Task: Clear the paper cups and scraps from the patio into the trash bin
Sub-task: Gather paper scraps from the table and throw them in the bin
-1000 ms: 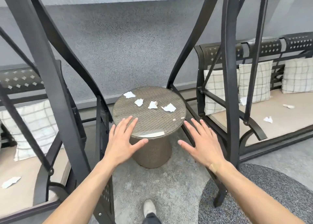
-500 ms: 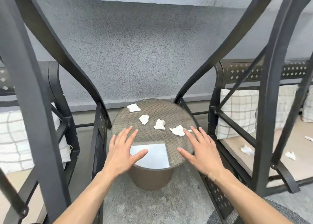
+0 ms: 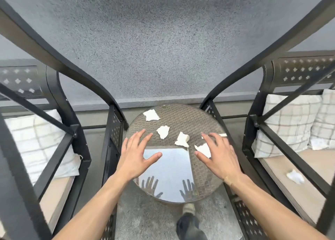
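Note:
Several white paper scraps lie on a round wicker table with a glass top [image 3: 203,116]: one at the far left [image 3: 150,115], one in the middle [image 3: 162,131], a crumpled one [image 3: 182,139], and one [image 3: 204,149] partly under my right hand. My left hand [image 3: 135,153] hovers over the table's left side, fingers spread and holding nothing. My right hand [image 3: 218,153] is spread over the table's right side, just above the nearest scrap. No paper cup or trash bin is in view.
Black metal swing benches flank the table: the left bench frame [image 3: 112,131] and the right bench frame [image 3: 253,131] stand close to its sides. Checked cushions [image 3: 288,123] sit on the right seat, with another scrap [image 3: 295,176] there. A grey wall [image 3: 163,49] is behind. My shoe [image 3: 189,221] is below.
I have stepped closer and now look down on the table. Both hands moved forward over the tabletop; the right hand now covers part of the nearest scrap.

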Demonstrator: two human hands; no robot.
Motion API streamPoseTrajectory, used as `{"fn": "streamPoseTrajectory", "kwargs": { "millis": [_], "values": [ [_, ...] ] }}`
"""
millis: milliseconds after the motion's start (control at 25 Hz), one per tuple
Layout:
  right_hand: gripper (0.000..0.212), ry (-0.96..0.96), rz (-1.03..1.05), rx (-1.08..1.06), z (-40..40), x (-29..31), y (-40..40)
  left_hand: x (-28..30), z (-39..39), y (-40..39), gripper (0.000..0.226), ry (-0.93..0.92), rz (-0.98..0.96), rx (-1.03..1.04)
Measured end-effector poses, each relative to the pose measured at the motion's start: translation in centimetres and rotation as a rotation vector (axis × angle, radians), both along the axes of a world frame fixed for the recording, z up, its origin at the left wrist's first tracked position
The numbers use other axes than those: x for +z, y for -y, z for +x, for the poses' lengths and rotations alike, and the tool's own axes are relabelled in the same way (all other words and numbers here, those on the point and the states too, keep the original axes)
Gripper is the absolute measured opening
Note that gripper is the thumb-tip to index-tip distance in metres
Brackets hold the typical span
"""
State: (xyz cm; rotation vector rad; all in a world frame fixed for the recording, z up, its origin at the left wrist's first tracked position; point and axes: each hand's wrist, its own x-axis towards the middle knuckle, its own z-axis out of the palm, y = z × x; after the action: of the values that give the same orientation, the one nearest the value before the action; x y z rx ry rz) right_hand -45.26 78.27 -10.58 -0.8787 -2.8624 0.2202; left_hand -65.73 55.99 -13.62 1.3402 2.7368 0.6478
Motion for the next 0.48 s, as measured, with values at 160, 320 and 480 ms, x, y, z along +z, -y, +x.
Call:
{"fn": "streamPoseTrajectory", "kwargs": {
  "millis": [160,320,480],
  "values": [
    [0.068,-0.002,-0.043,0.050,-3.2,-2.3,-5.5,-0.9,-2.3,-4.7,0.081,0.012,-0.040,0.030],
    [0.068,0.023,-0.101,0.083,-4.8,-4.3,-9.8,-2.1,-3.5,-8.8,0.079,0.053,-0.096,0.053],
    [0.069,0.105,-0.191,0.082,-5.8,-7.0,-13.3,-3.8,-3.9,-11.7,0.075,0.098,-0.160,0.098]
  ]
}}
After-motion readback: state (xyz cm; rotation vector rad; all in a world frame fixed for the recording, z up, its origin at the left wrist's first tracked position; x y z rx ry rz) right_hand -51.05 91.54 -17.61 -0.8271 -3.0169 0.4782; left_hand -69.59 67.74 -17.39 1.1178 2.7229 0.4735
